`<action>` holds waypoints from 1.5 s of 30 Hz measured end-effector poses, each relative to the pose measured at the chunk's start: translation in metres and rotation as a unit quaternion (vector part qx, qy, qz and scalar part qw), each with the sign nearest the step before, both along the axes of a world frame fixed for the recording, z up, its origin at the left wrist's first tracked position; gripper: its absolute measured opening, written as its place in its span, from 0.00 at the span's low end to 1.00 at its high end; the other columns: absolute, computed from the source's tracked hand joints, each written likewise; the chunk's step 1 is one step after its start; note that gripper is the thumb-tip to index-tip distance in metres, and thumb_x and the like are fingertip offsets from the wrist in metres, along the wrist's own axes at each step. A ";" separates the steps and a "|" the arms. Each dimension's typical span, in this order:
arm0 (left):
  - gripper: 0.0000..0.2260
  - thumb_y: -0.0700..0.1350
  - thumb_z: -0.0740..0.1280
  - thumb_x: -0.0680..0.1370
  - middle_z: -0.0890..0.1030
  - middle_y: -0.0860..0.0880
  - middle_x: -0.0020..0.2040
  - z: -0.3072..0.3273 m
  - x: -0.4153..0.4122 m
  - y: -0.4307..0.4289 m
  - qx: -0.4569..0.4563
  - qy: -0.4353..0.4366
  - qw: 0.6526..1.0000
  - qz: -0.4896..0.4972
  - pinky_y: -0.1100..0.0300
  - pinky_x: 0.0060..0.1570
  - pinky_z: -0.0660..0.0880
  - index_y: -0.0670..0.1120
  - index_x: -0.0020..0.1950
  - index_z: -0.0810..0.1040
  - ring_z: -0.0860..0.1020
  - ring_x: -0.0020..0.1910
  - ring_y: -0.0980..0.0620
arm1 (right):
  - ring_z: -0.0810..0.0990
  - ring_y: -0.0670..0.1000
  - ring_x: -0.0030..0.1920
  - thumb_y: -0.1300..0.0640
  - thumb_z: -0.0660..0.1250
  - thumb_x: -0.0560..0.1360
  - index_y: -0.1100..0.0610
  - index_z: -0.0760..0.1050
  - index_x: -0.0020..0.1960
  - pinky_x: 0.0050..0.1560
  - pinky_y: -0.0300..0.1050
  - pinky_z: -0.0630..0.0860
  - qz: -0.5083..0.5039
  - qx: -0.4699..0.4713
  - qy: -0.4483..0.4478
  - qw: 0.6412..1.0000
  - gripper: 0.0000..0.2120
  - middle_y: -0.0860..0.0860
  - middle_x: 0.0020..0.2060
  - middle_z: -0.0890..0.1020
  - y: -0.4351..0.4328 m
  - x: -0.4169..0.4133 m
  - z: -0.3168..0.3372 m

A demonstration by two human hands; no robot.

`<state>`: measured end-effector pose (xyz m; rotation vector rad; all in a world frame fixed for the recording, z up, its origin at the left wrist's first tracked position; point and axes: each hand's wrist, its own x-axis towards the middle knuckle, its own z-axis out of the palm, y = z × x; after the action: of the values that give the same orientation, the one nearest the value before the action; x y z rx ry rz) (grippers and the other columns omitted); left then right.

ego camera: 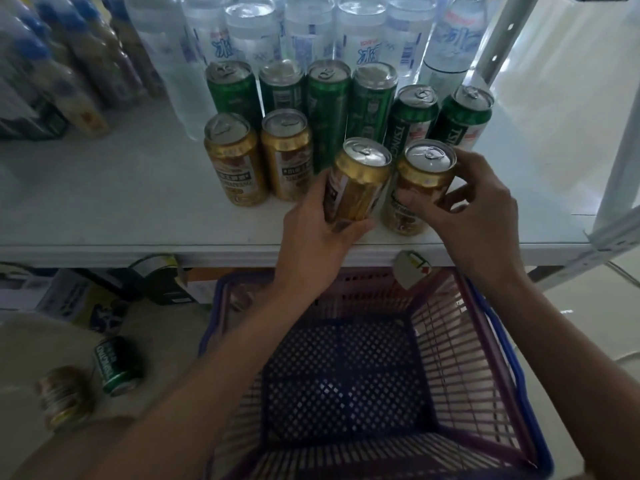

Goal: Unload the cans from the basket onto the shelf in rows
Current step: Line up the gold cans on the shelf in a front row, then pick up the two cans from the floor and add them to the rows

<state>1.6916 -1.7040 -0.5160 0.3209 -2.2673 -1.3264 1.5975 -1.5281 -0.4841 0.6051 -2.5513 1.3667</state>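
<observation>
Two gold aluminium cans are sitting in the person's grips at the front edge of the white shelf [104, 209]: the left hand [313, 237] is wrapping a tilted gold can [356, 181], the right hand [467, 209] is clasping an upright gold can [420, 185]. Six green cans [327, 109] are standing behind. The purple plastic basket [450, 341] is lying below.

Six green cans [414, 123], four gold cans [231, 164], perhaps two floor cans [116, 365]
</observation>
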 end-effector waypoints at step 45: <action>0.08 0.39 0.68 0.78 0.84 0.52 0.51 0.027 0.080 0.019 0.098 -0.189 0.959 0.189 0.62 0.55 0.77 0.46 0.55 0.82 0.81 0.51 0.56 | 0.78 0.39 0.42 0.54 0.70 0.76 0.51 0.78 0.51 0.37 0.28 0.70 0.089 0.108 -0.274 0.951 0.05 0.41 0.41 0.81 -0.056 0.095 -0.011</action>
<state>1.7716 -1.6845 -0.4886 1.1018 -2.2102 -1.3690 1.6928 -1.5844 -0.4951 0.5636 -3.1906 1.4920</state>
